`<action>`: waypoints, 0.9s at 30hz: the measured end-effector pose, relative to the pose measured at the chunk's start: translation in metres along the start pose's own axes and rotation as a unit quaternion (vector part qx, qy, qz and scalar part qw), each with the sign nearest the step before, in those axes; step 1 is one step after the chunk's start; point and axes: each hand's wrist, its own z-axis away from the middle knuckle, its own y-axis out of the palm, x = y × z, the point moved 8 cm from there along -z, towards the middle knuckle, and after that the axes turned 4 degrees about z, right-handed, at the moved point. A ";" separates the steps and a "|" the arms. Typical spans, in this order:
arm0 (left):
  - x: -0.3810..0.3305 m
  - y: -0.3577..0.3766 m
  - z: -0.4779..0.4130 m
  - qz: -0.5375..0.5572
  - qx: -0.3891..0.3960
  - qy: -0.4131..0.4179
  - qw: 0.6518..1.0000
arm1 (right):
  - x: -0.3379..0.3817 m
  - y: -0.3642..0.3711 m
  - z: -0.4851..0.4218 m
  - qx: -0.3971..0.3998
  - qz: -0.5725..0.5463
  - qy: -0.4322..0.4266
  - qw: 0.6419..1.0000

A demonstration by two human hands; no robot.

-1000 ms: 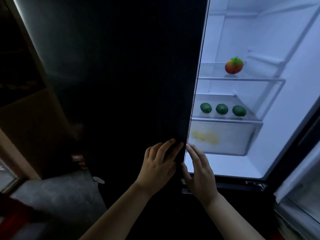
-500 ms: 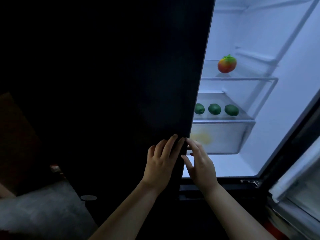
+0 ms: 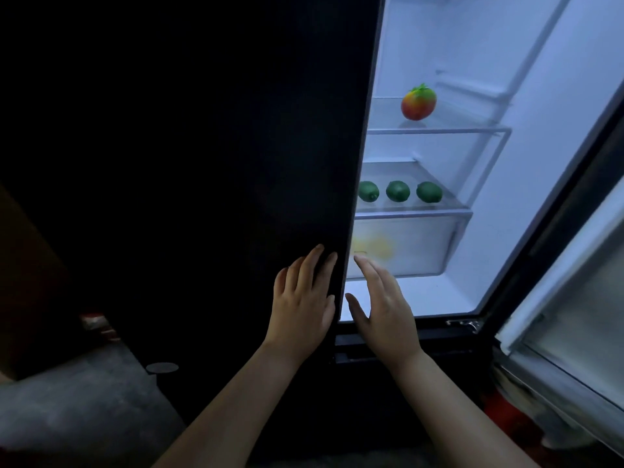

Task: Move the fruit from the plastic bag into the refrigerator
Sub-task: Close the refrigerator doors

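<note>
The left hand (image 3: 302, 309) lies flat on the front of the tall, glossy black refrigerator door (image 3: 236, 163), close to its free edge. Its fingers are straight, close together and point up; they hold nothing. The right hand (image 3: 381, 309) is just on the other side of that edge, in front of the lit opening. Its fingers are also straight and relaxed, its thumb spread toward the door edge, and it holds nothing. Whether the thumb touches the edge cannot be told.

The fruit lies well beyond both hands, inside the white, smooth-walled refrigerator (image 3: 557, 163). A red, orange and yellow rounded fruit (image 3: 418, 103) with a green leafy top rests on the upper clear glass shelf (image 3: 439, 131), which has a pale front rim. On the lower clear glass shelf (image 3: 412, 213) three dark green, smooth, round limes stand in a row, apart from one another: the left lime (image 3: 368, 191) just beside the door edge, the middle lime (image 3: 397, 191), and the right lime (image 3: 429, 192). Under them sits a frosted, translucent plastic drawer (image 3: 422, 244); a blurred yellow patch shows through its front, directly above the right hand's fingertips.

At the right stands the open right-hand door (image 3: 574, 315) with a white seal along its edge. Below left lies a rough grey floor (image 3: 67, 417) with a small flat round disc (image 3: 162, 367) on it.
</note>
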 end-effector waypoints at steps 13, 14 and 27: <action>-0.148 0.023 0.008 0.071 0.062 0.065 0.993 | -0.088 -0.126 0.084 0.011 0.102 0.030 0.994; -0.166 0.025 0.008 0.080 0.064 0.072 0.992 | -0.097 -0.139 0.092 0.007 0.109 0.038 0.993; -0.375 0.089 0.025 0.118 0.169 0.158 0.966 | -0.223 -0.284 0.214 -0.002 0.202 0.164 0.965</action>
